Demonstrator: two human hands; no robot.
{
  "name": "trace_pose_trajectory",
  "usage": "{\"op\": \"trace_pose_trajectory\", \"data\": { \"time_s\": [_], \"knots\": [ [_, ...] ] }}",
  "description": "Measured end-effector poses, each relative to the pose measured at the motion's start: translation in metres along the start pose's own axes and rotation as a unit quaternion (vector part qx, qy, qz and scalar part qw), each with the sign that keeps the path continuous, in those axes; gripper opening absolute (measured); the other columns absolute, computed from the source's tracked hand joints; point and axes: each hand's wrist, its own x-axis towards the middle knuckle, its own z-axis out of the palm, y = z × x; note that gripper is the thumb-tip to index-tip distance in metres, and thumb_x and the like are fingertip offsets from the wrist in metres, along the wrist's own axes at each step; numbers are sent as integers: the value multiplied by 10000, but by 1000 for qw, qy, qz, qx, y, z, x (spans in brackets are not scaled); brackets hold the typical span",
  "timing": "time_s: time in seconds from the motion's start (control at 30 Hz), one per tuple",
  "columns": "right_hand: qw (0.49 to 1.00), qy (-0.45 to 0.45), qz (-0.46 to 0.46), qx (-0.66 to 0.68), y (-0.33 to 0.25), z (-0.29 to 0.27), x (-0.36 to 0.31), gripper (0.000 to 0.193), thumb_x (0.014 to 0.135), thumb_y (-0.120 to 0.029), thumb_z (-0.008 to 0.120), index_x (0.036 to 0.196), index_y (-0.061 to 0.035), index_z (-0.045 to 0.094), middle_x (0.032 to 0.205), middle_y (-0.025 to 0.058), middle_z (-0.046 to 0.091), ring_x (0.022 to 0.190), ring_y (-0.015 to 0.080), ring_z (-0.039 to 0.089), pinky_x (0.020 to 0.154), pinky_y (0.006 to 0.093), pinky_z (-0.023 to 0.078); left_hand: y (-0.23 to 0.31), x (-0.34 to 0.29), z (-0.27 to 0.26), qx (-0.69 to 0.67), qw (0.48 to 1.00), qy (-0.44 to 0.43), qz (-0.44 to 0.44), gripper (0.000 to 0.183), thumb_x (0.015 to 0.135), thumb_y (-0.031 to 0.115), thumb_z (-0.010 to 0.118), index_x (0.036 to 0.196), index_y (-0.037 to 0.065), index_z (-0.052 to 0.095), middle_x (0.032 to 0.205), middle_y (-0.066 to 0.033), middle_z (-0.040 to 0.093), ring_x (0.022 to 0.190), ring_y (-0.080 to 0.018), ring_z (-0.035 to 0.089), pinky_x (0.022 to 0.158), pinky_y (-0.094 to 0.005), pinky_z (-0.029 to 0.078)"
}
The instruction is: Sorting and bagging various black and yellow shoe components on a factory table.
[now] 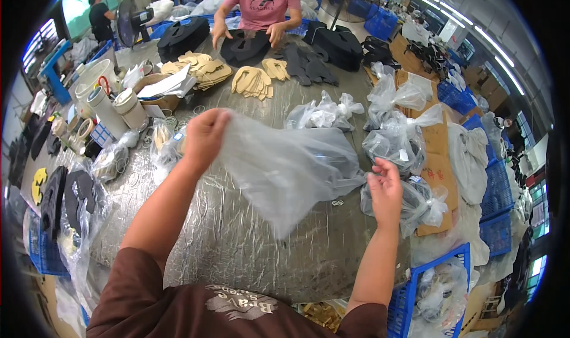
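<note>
A clear plastic bag (267,166) stretches in front of me above the table, slightly blurred, with one corner hanging low. My left hand (206,135) is closed around its upper left end. On the other side, my right hand (386,189) pinches the bag's narrow right end between thumb and fingers, with the index finger raised. Dark shapes show through the bag's right part; I cannot tell whether they lie inside or behind it. Close to my right hand is a knotted clear bag (415,204) with dark pieces in it. A small white band (338,203) lies on the table.
Several knotted bags (395,139) stand along cardboard (442,160) at right. Beige cut pieces (252,82) and black stacks (337,48) lie farther back, where a person in pink (261,8) handles black pieces. Containers (129,107) stand left; a blue crate (407,302) sits low right.
</note>
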Motion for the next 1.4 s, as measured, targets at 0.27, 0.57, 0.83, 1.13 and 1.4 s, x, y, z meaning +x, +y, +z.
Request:
{"op": "trace_pose_trajectory", "data": {
  "time_s": [0.27, 0.57, 0.83, 1.13, 1.4],
  "knots": [
    [874, -70, -15, -480, 40, 45, 1, 721, 725, -221, 717, 1336, -76, 363, 1346, 254, 351, 1231, 380, 369, 994, 423, 342, -33, -82, -47, 64, 997, -10, 31, 405, 782, 138, 667, 1135, 2, 520, 1025, -152, 561, 899, -243, 553, 824, -330, 431],
    [935, -154, -62, -314, 44, 105, -39, 561, 686, -33, 701, 1204, 28, 493, 898, 155, 543, 797, 285, 541, 726, 363, 450, -53, -121, -38, 159, 946, -238, -152, 512, 675, 63, 706, 1145, -36, 527, 1127, -203, 536, 1021, -339, 534, 871, -371, 451],
    [933, -351, -70, -47, -33, 111, -93, 501, 714, -8, 660, 1193, -42, 519, 1093, 139, 536, 934, 265, 567, 813, 346, 469, -30, -103, -66, 315, 946, -4, 70, 364, 690, 48, 685, 1031, 5, 566, 1044, -182, 555, 963, -338, 531, 839, -407, 424],
    [946, -179, 23, -269, 17, 85, -98, 419, 700, -7, 658, 1107, -30, 564, 1028, 175, 587, 934, 321, 581, 790, 385, 471, 29, -193, -26, 163, 896, -372, 179, 468, 715, 380, 699, 1089, 127, 575, 1049, -145, 546, 956, -343, 542, 825, -443, 453],
    [985, -109, -6, -132, -33, 79, -42, 126, 774, -32, 614, 878, 37, 626, 679, 93, 576, 609, 135, 522, 565, 264, 415, 1, -131, -13, 56, 977, -150, 142, 69, 750, 87, 603, 809, 83, 567, 773, -120, 555, 669, -336, 568, 591, -414, 462]
  ]
}}
